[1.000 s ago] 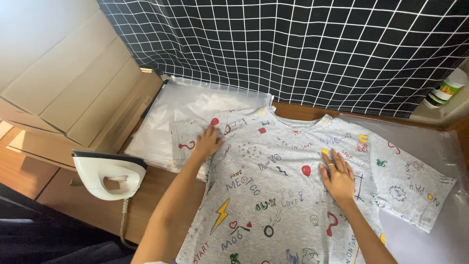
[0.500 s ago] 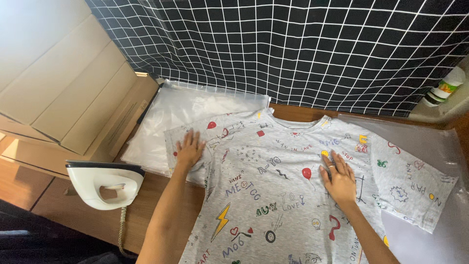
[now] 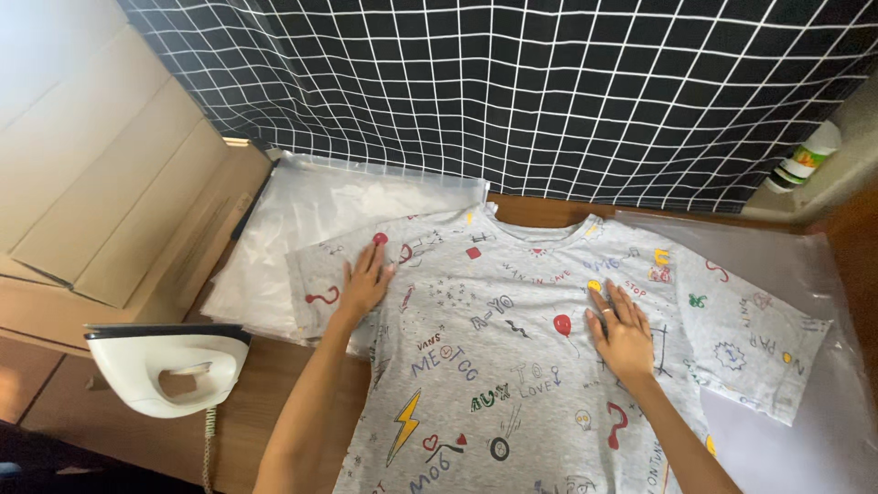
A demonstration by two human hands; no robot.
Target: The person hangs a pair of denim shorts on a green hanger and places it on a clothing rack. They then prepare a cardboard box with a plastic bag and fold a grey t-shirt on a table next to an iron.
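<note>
A white iron (image 3: pixel 169 364) stood on the wooden worktop (image 3: pixel 265 402) just left of the grey printed T-shirt (image 3: pixel 540 338), which lay spread flat, its left sleeve over a clear plastic bag (image 3: pixel 302 229). The left hand (image 3: pixel 363 285) rested open, palm down, fingers spread on the shirt near that sleeve, gripping nothing. The right hand (image 3: pixel 623 329) lay likewise open and flat on the shirt's chest, right of its middle. Beyond the shirt's right sleeve sat a green-and-white bottle (image 3: pixel 803 162).
</note>
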